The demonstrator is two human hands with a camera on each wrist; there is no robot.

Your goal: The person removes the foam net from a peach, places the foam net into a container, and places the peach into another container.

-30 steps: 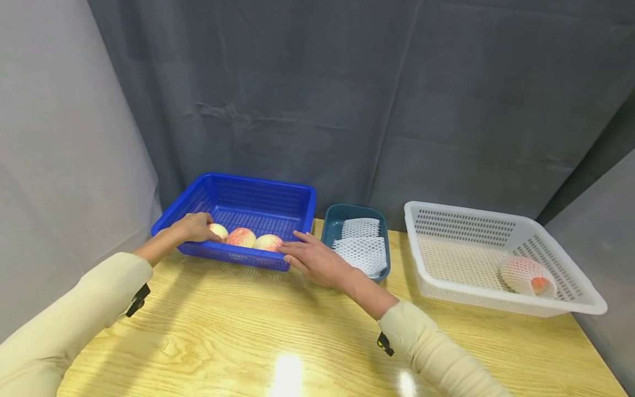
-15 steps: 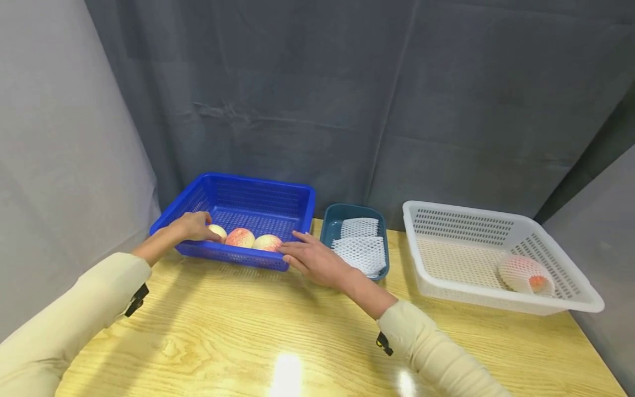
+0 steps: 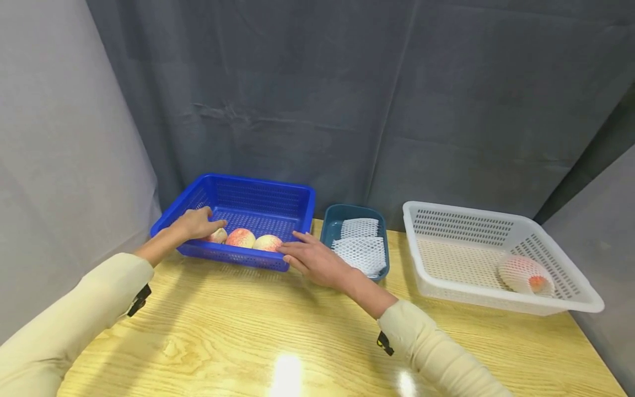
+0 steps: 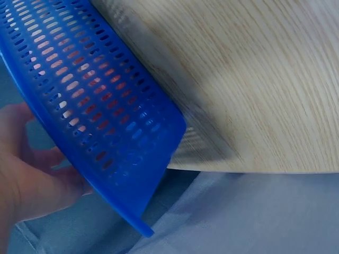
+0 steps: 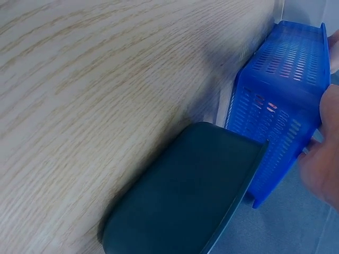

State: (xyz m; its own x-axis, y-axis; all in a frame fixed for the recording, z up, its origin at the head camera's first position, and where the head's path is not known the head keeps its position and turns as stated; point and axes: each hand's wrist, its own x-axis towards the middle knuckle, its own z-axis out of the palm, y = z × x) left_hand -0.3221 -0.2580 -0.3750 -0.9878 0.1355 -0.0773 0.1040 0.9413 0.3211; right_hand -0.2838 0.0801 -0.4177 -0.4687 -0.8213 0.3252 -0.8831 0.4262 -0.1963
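Note:
Three peaches line the front wall inside the blue basket [image 3: 233,255] in the head view. My left hand [image 3: 193,223] reaches over the basket's left end. Its thumb lies straight across the top of the left peach [image 3: 217,236], whose front stays visible below, with other fingers partly hidden. Beside it sits the middle peach [image 3: 241,237]. At the right peach [image 3: 268,242], the extended fingertips of my right hand [image 3: 317,259] are at its side, and the thumb is by the basket's front wall. In the left wrist view, the basket wall [image 4: 106,143] partly covers my left fingers.
A dark teal tray [image 3: 333,231] with white foam net sleeves [image 3: 362,253] stands right of the blue basket. Farther right is a white basket [image 3: 461,286] holding a netted peach [image 3: 526,274]. A wooden table [image 3: 223,331] supports them, with a grey curtain [image 3: 297,99] behind.
My left thumb has lifted from the near side of the left peach to over its top. That peach has turned, showing more red. My right hand has stayed put.

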